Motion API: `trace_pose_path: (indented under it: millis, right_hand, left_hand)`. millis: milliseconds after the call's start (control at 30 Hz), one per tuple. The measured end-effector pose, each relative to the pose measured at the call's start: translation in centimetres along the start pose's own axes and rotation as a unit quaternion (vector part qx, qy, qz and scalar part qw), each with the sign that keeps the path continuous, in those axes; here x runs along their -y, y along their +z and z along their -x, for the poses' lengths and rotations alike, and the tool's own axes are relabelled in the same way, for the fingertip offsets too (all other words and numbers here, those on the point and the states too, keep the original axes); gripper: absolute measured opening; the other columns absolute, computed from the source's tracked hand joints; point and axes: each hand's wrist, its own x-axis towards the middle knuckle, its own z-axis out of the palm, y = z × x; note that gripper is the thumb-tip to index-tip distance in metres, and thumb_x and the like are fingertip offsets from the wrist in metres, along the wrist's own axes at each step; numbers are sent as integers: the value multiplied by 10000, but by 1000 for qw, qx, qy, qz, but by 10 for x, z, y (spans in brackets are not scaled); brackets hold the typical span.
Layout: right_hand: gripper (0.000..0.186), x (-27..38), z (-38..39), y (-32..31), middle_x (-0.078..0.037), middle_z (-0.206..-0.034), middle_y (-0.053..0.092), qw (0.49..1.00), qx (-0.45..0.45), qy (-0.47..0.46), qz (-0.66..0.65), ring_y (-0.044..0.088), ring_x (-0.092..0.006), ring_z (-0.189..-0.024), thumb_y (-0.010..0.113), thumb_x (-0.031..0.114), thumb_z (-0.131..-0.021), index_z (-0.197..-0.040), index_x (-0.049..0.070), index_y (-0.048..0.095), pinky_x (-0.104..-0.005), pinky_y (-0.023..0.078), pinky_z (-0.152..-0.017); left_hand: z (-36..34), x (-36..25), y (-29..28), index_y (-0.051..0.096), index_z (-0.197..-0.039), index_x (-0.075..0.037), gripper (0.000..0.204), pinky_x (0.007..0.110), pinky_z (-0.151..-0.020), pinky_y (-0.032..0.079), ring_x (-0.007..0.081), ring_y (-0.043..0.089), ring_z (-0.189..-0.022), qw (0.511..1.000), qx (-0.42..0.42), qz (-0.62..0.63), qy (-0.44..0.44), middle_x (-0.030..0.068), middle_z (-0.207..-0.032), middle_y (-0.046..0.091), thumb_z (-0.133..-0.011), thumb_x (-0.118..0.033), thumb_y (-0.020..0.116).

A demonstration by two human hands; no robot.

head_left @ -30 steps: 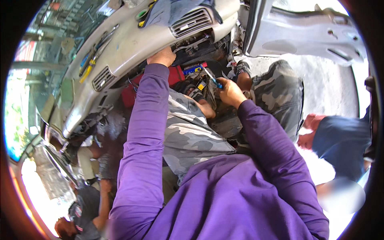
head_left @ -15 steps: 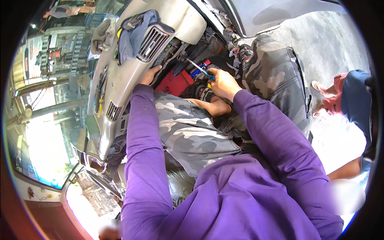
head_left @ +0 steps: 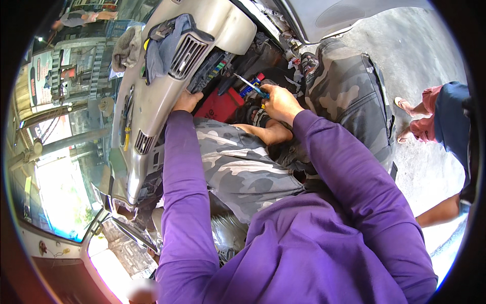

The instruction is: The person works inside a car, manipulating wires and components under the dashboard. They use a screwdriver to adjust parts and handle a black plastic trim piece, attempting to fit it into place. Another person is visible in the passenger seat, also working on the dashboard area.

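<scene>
My right hand [head_left: 281, 104] is closed around the blue handle of a screwdriver [head_left: 248, 83], whose pale shaft points up and left toward the opening under the dashboard. My left hand [head_left: 186, 101] is at the lower edge of the beige dashboard [head_left: 169, 96], beside the open fuse panel [head_left: 215, 68]. Its thumb side shows, but most of the fingers are hidden, so their grip cannot be made out. Below the screwdriver lie a red box or bag [head_left: 220, 105] and a small blue-and-red package [head_left: 249, 89], close to my sandalled foot [head_left: 260, 117].
A grey cloth cap [head_left: 169, 48] and a brown rag [head_left: 126, 48] rest on top of the dashboard. Tools with a yellow handle [head_left: 126, 134] lie near the windshield. The open car door [head_left: 334, 17] is at upper right. Another person in red shorts [head_left: 428, 114] stands outside at right.
My left hand has drawn in slightly under the dashboard edge, and less of its fingers shows. The view has shifted a little, with more of the fuse panel visible. The screwdriver stays in my right hand.
</scene>
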Motion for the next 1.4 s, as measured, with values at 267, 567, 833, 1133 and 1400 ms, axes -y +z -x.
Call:
trace_pose_path:
  millis: [267,567,833,1133,1400]
  right_hand:
    - [452,-4,0,9,-259,-1077,703,1000,13,2,16,670,-390,-1072,640,84,-829,-1279,43,655,-451,516,-950]
    - [333,21,-24,16,-248,-1056,712,996,40,29,-80,681,-387,-1037,672,178,-888,-1181,24,705,-439,519,-911]
    - [330,21,-29,35,-254,-1045,713,997,31,11,-70,682,-388,-1028,654,181,-894,-1180,25,705,-439,521,-917]
    - [380,28,-37,30,-274,-1053,703,990,67,36,-120,683,-402,-1019,585,151,-851,-1181,-1,698,-441,526,-906]
    - [401,35,-34,29,-310,-1052,688,974,90,69,-199,673,-410,-1053,532,128,-844,-1184,-11,693,-429,512,-935]
  left_hand:
    - [-14,16,16,534,-1377,59,719,299,-993,455,249,621,-1117,997,-1,75,20,186,-1237,644,-693,-85,699]
    - [0,-73,-15,463,-1485,-37,842,339,-1101,392,304,544,-1285,991,83,92,-51,185,-1424,552,-697,-98,753]
    - [17,-46,-16,406,-1524,-54,843,351,-1164,324,334,439,-1410,999,36,37,13,226,-1507,472,-788,-179,799]
    - [18,-35,-16,416,-1508,-17,744,371,-1173,296,367,389,-1436,999,23,-21,38,272,-1515,435,-901,-296,744]
    - [11,-34,-19,407,-1511,1,725,346,-1153,317,316,418,-1413,997,67,48,7,256,-1501,448,-919,-263,732]
